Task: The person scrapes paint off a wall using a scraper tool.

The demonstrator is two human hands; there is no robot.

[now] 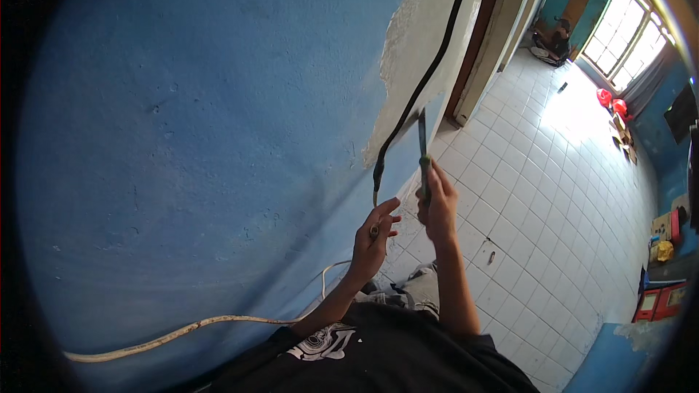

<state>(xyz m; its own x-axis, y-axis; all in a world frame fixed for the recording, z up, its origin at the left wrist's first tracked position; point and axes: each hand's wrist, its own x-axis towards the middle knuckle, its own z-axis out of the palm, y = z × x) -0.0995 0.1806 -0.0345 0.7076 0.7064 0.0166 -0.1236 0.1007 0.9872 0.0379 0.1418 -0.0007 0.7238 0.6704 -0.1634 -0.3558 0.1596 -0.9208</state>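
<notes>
My right hand (440, 207) is closed round the green handle of a scraper-like tool (423, 138). Its narrow grey blade points up beside the wall, seen nearly edge-on. To its left hangs a black-wrapped cable (424, 76), running down past a bare patch (408, 51) where the blue paint is gone. My left hand (370, 244) is just below the cable's dark wrapped joint. Its fingers are bent but apart, with something like a ring on one. The pale lower cable (376, 196) goes behind this hand; whether the fingers touch it cannot be made out.
A pale cable (211, 322) runs along the blue wall (218, 138) at lower left. A door frame (473, 94) stands beyond the wall's edge. White floor tiles (539, 204) stretch right. Another person (559, 40) sits far back near a window. Red bags (611, 100) and boxes line the right wall.
</notes>
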